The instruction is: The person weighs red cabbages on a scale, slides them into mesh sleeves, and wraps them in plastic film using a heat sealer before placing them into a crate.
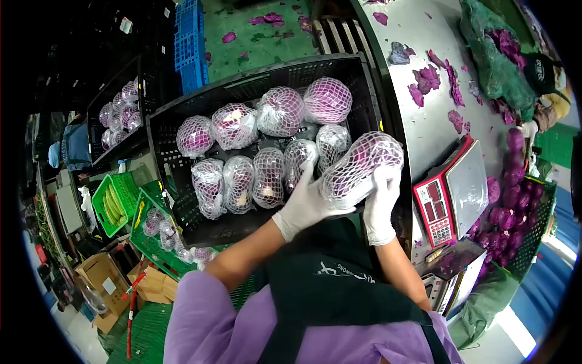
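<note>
My left hand (306, 203), in a white glove, supports the left end of a purple cabbage bundle (362, 168) in white foam netting. At the bundle's right end, my right hand (383, 200), also gloved, has its fingers against the net. The bundle is held tilted over the front right part of a black crate (254, 74). Inside the crate lie two rows of netted, wrapped purple cabbages (280, 111). My left fingers reach over the front row and hide part of it.
To the right, a red scale (438, 203) stands on a metal table (397, 18) with loose purple leaves. Beyond it are piled cabbages (509, 218) and a person's gloved hand (528, 130). Blue crates (190, 45) stand behind; green crates (124, 182) lie left.
</note>
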`<state>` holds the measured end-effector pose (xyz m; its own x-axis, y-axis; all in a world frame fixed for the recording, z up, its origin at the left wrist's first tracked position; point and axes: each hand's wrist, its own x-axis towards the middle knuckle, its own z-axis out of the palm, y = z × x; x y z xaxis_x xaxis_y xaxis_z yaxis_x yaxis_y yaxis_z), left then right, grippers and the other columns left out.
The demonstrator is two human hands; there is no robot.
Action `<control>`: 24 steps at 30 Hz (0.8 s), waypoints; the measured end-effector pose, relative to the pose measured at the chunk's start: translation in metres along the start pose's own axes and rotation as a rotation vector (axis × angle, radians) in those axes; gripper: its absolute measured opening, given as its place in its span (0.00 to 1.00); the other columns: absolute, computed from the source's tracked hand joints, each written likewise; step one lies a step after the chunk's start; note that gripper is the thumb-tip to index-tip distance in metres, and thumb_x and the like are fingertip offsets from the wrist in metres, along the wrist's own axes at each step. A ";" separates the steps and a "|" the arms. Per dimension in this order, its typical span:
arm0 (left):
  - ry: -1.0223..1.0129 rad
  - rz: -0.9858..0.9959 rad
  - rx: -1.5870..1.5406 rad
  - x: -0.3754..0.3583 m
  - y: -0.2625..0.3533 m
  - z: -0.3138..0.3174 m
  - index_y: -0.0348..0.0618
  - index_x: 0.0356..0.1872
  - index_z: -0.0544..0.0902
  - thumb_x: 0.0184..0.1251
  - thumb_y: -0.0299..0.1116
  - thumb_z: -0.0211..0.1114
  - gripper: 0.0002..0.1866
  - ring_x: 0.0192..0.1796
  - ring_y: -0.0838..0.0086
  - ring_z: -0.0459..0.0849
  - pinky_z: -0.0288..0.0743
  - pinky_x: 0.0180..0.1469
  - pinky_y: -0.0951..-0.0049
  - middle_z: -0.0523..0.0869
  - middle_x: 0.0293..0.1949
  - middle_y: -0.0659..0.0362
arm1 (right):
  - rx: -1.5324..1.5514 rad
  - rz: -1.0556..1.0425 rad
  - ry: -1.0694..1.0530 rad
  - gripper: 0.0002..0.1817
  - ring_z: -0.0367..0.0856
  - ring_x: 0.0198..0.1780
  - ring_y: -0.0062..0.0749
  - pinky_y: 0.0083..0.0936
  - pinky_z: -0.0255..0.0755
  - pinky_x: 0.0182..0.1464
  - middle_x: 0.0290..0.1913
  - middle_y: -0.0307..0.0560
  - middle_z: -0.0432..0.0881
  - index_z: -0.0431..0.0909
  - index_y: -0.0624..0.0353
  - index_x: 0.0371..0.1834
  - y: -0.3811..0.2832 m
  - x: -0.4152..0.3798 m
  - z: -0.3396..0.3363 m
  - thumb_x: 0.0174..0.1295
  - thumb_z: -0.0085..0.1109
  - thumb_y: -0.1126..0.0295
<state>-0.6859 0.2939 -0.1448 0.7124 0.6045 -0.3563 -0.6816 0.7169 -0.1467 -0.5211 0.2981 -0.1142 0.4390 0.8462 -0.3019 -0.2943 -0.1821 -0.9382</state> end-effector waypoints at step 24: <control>0.015 0.237 1.176 -0.022 0.051 0.057 0.42 0.79 0.54 0.55 0.28 0.74 0.51 0.68 0.70 0.70 0.61 0.72 0.68 0.73 0.67 0.51 | -0.126 0.506 -0.666 0.51 0.73 0.67 0.34 0.32 0.62 0.72 0.66 0.52 0.75 0.62 0.71 0.72 -0.068 -0.006 -0.055 0.50 0.78 0.54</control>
<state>-0.7270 0.3375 -0.0915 0.5827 0.7656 -0.2726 -0.2199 0.4715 0.8540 -0.4573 0.2782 -0.0576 -0.3238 0.7587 -0.5653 -0.2070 -0.6398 -0.7402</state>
